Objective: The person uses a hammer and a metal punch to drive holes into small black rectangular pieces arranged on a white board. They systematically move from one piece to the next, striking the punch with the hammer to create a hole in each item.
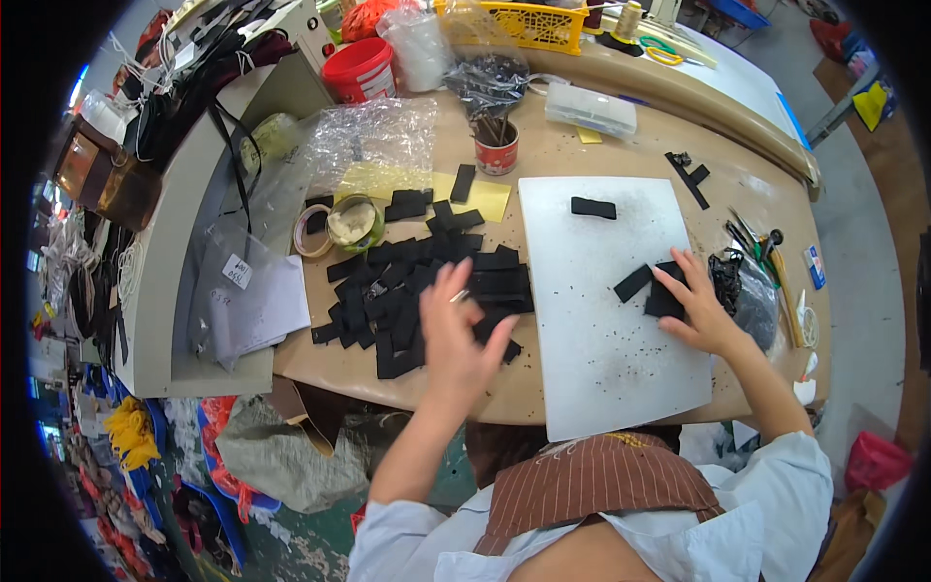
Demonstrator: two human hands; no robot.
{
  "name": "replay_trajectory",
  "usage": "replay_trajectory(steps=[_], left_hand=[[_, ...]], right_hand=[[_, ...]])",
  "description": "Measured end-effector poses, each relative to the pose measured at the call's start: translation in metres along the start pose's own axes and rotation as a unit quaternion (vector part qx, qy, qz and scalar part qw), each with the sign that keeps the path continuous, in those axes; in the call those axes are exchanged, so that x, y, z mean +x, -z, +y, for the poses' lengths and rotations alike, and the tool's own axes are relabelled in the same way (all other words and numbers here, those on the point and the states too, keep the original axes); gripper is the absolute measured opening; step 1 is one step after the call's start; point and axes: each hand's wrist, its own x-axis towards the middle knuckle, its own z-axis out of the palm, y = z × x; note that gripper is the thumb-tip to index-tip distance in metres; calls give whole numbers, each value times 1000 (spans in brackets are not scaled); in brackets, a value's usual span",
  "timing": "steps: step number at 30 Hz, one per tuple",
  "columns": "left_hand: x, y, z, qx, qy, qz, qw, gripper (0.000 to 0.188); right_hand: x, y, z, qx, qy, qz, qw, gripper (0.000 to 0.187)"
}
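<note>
My left hand (452, 335) hovers over the right side of a pile of short black fabric strips (388, 281), fingers and thumb spread, nothing held. A ring shows on one finger. Over the right part of a white board (611, 339), my right hand (700, 306) lies with fingers stretched apart, its fingertips on a black, squarish fabric piece (665, 291). Just left of that piece is a slanted black strip (632, 282). Farther up the board rests a folded black band (593, 208). Dark specks are scattered over the board.
Behind the pile stand a roll of tape (310, 233), an open green tin (355, 223) and a red cup of thin tools (497, 153). A clear plastic case (590, 110) lies at the back. Scissors and a hammer-like tool (786, 291) lie right. A grey machine body (160, 281) borders the left.
</note>
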Motion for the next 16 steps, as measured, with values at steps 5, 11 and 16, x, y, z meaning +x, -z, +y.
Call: replay_trajectory(steps=[5,11,16], left_hand=[[115,-110,-16,-2,-258,-80,963,31],[139,-116,-36,72,-208,-176,959,12],[117,-22,-71,203,-10,-76,976,38]], right_hand=[[38,-28,-36,-67,-102,120,985,50],[90,-59,-87,-8,-48,160,986,51],[172,-84,-153,152,109,110,976,56]])
